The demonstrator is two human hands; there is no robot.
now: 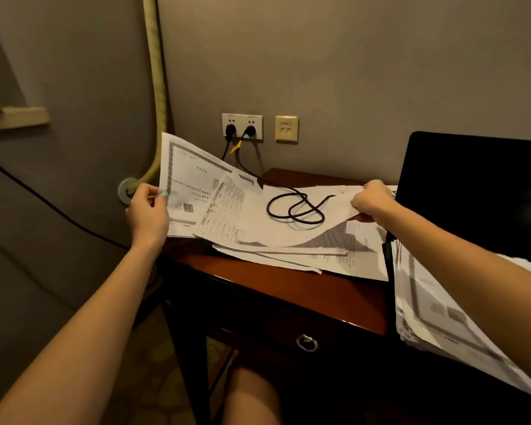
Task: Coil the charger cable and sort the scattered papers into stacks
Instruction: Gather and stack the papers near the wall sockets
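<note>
Knee [252, 394] is seen at 6 o'clock, under the tabletop [288, 289]. Bordered sheet [190, 179] at 10 o'clock is pinched at its edge by left hand [147, 210] fingers [163, 194]. Right hand [371, 200] at 2 o'clock: fingers curled on the raised edge of a white sheet [258, 216]. Charger cable [295, 207] is loosely looped on that sheet, centre, plugged into wall socket [242, 126] at 12. Scattered papers [319, 262] are spread beneath; one stack [436, 317] at 4 o'clock.

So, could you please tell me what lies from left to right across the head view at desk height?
Left hand gripping a bordered sheet → cable loop → right hand pinching the plain sheet under that loop → black screen.
</note>
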